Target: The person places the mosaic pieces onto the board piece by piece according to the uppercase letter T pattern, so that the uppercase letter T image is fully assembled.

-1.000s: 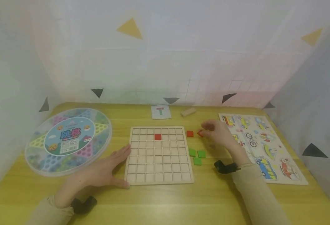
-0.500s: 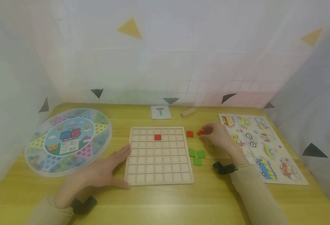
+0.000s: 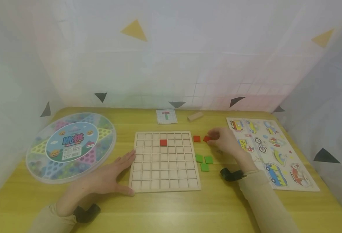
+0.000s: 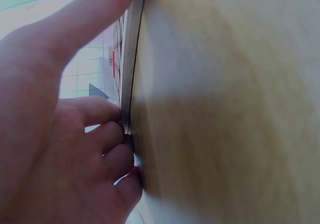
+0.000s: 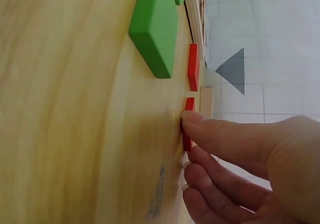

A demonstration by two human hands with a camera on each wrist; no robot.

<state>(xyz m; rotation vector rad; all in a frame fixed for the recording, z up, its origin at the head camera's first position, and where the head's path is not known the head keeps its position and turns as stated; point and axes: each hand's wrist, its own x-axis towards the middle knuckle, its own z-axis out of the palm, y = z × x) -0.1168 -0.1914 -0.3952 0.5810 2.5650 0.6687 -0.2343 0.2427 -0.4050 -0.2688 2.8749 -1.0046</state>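
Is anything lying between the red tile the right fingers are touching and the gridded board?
Yes: another red tile lies between them, beside the gridded board on its right. The touched tile could probably be lifted over it.

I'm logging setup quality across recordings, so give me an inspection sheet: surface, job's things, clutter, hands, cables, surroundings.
Surface: wooden table, pale glare in front of the board; dark mark visible in the right wrist view.
Job's things: one red tile on the board; a second red tile and three green tiles to its right; T card behind.
Clutter: round game box, puzzle, wood block.
Hands: left hand, fingers at the board's left edge; right hand pinches a third red tile.
Cables: nothing seen.
Surroundings: pale backdrop printed with triangles.
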